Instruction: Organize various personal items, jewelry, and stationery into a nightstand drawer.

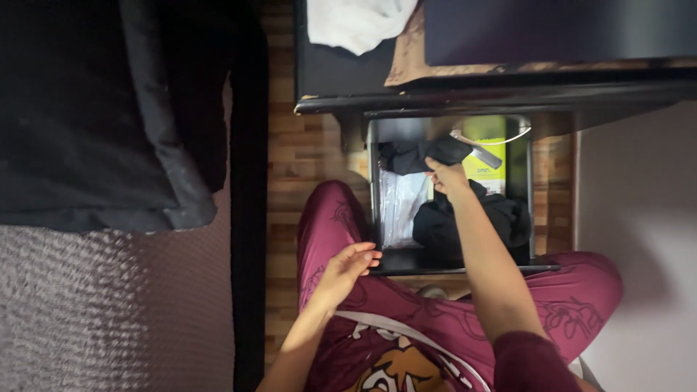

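Over the wooden floor (305, 152), right hand (446, 176) is pinching a dark folded cloth (425, 154) in the open black drawer (465, 269), left hand (347, 267) hanging loose and empty; better lifting it slowly.

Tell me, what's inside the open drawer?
Inside the drawer: dark folded clothes, a clear plastic bag and a yellow-green box. The right hand holds a black cloth. Anything underneath is hidden.

Dim, soft indoor light, deep shadow at left, slight blur throughout.
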